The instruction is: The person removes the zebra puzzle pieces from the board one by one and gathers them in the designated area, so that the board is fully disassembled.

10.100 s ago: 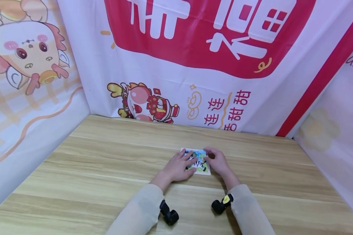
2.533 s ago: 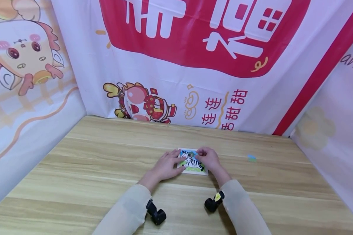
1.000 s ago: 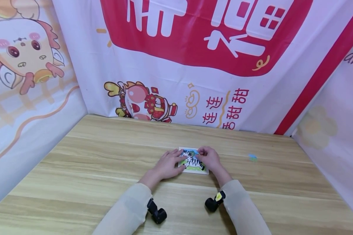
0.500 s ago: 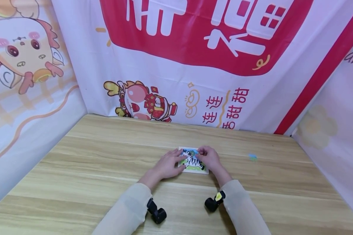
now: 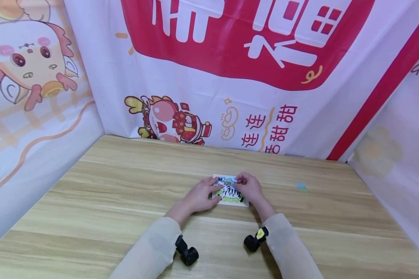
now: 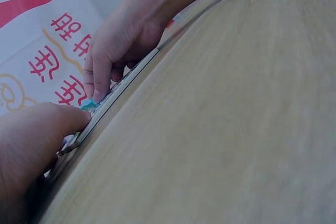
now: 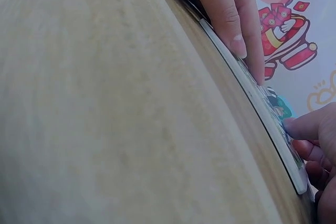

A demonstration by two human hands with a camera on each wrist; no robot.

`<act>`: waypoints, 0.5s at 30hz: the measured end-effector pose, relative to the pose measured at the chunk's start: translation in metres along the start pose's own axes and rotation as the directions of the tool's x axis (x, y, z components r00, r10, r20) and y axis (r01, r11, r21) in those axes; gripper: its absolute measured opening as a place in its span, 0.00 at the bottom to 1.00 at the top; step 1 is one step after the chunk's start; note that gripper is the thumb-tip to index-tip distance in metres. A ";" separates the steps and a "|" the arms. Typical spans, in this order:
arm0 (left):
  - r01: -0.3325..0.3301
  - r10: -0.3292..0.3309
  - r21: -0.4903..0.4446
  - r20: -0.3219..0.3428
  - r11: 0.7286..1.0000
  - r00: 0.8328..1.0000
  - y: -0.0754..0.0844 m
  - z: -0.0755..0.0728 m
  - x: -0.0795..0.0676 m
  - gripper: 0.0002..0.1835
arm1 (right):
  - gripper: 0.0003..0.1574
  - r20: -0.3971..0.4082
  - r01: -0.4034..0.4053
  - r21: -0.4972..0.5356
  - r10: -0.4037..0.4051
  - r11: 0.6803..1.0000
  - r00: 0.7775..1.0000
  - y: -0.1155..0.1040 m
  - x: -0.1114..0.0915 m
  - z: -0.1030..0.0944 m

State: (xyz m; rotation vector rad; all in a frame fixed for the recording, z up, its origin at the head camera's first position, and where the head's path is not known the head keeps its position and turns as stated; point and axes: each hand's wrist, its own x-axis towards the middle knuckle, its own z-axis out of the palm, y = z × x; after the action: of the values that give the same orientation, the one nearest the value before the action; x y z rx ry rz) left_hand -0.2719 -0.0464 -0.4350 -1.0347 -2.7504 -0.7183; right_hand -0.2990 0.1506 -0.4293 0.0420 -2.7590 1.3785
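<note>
Left hand [image 5: 199,196] across the zebra puzzle [image 5: 232,194], fingers spread; a blue piece [image 5: 235,180] in the right hand's [image 5: 249,188] downward pinch.

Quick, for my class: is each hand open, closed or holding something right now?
Left hand: open, resting on the zebra puzzle.
Right hand: closed, pinching a blue-green puzzle piece.

Two hands [image 5: 199,196] [image 5: 250,188], one puzzle [image 5: 232,193] and two cameras [image 5: 187,254] [image 5: 254,242] show.
</note>
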 end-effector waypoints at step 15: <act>0.005 -0.005 0.002 0.009 1.000 1.000 0.001 -0.001 -0.001 0.24 | 0.22 0.095 0.038 -0.008 -0.037 0.999 0.995 -0.003 -0.001 -0.005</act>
State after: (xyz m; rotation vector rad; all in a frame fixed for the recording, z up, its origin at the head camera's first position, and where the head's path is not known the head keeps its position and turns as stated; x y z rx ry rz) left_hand -0.2705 -0.0467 -0.4334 -1.0336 -2.7612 -0.7135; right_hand -0.2973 0.1531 -0.4239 0.1625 -2.8259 1.3884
